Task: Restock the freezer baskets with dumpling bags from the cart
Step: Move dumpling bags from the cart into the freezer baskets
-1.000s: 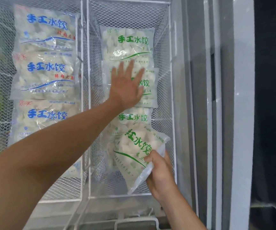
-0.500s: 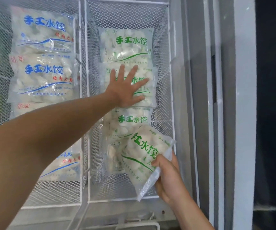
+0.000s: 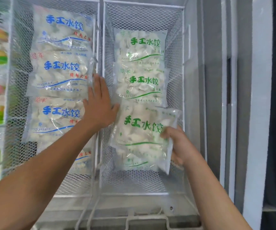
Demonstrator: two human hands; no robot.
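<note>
Right hand [image 3: 180, 145] grip on green-print bag [image 3: 140, 130], now flatter; left hand [image 3: 99, 105] moved off stack

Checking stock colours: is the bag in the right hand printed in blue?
No, the bag gripped by the right hand carries green lettering; blue-printed bags fill the left basket.

Two wire baskets [image 3: 175, 30], four blue-print bags [image 3: 62, 73], four green-print bags [image 3: 140, 83].
</note>
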